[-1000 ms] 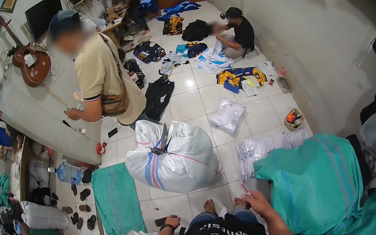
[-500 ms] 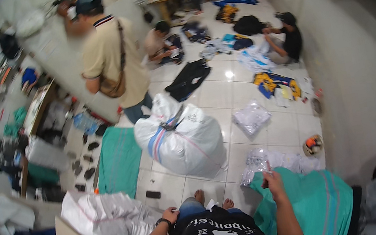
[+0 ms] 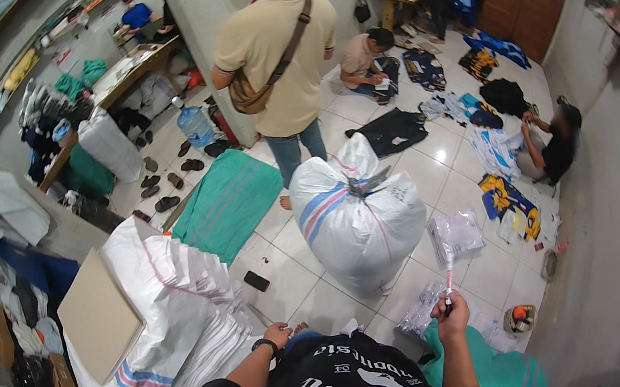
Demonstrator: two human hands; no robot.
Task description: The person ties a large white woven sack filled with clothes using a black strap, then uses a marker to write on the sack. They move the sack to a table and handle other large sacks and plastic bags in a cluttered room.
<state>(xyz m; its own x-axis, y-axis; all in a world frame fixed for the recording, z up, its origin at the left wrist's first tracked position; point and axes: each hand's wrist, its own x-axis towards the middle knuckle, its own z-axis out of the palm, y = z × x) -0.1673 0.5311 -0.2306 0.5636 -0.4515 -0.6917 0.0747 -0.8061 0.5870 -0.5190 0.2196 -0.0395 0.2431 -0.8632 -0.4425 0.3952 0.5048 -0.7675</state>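
My right hand (image 3: pixel 451 313) is raised at the lower right, closed round a slim pen-like stick (image 3: pixel 450 281) with a pink-and-white upper part and a dark lower end. My left hand (image 3: pixel 277 334), below a dark wristwatch, has its fingers curled beside my leg. A thin greyish strip (image 3: pixel 259 314) shows by its fingertips; whether it is held is unclear. A big tied white sack (image 3: pixel 364 225) with blue and red stripes stands on the tiles in front of me. Left of me lies a pile of white sacks (image 3: pixel 180 295), with a beige board (image 3: pixel 100 316) on it.
A person in a beige shirt (image 3: pixel 281 60) stands behind the tied sack. Others sit among clothes on the floor. A green sack (image 3: pixel 230 202), a phone (image 3: pixel 257 281), a water jug (image 3: pixel 194 125) and sandals lie at left. Clear-wrapped packs (image 3: pixel 456 233) and another green sack (image 3: pixel 475 366) are at right.
The view has swung left, so the room appears shifted to the right. My right hand still holds the pen-like stick upright. The strip by my left fingertips has come into sight.
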